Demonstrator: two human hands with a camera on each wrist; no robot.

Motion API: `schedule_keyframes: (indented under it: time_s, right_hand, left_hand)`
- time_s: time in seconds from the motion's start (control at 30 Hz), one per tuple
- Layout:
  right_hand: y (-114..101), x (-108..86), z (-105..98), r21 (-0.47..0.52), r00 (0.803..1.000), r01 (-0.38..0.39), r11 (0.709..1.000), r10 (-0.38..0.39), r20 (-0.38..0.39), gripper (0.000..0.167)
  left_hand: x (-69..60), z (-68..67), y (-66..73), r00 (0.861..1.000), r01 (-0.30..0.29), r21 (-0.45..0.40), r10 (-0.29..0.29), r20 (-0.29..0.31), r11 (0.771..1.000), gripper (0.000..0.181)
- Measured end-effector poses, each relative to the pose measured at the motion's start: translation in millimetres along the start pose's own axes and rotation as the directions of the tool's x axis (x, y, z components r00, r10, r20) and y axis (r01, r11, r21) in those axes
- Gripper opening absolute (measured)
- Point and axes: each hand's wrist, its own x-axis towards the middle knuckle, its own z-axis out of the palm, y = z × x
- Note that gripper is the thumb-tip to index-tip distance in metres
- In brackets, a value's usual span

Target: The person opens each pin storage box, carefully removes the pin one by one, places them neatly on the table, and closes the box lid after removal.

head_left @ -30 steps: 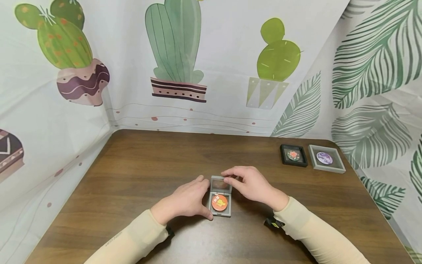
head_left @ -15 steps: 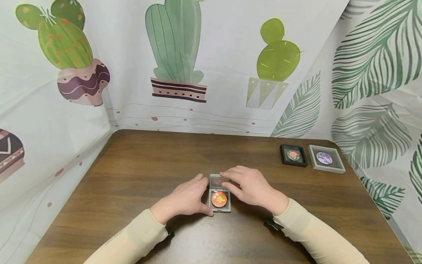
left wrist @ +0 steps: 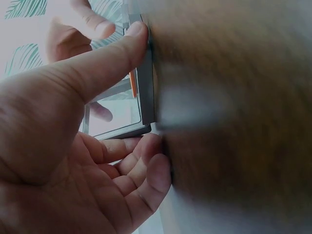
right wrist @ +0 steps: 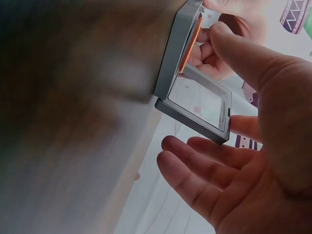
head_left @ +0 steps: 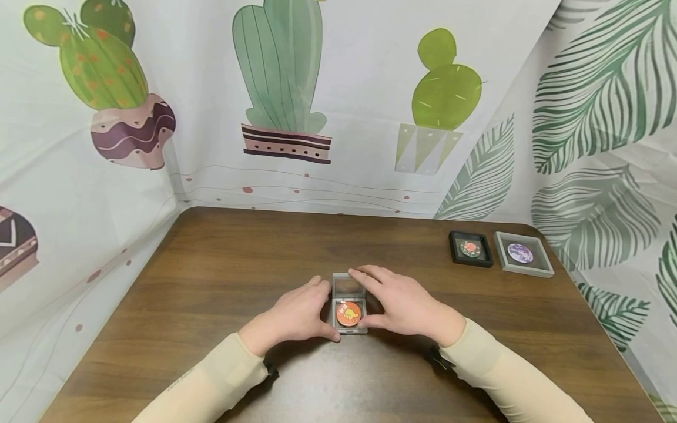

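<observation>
one seemingly light, stiff case [head_left: 348, 298] is probably best held by its rim [head_left: 353, 332], left grip [head_left: 300, 312] pinching its base [right wrist: 173, 48], right grip [head_left: 404, 302] loosely spread against its lid [head_left: 345, 286].

A brown wood-grain table [head_left: 254, 252] with rounded far corners bears a small grey hinged case [head_left: 349, 299], standing open; a square black frame [head_left: 473, 264] and, just beside it, a larger pale-grey frame [head_left: 529, 272] lie near the far right corner.

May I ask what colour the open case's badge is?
The badge is mainly orange, clearest in the head view.
</observation>
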Motion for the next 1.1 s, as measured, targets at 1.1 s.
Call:
schedule_keyframes:
  time_s: [1.1]
  right_hand:
    - [0.3, -3.8, 0.8, 0.008, 0.994, -0.050, 0.999, 0.049, 0.094, 0.119]
  left_hand:
    - [-0.4, -0.4, -0.8, 1.000, 0.001, -0.013, -0.001, -0.002, 1.000, 0.078]
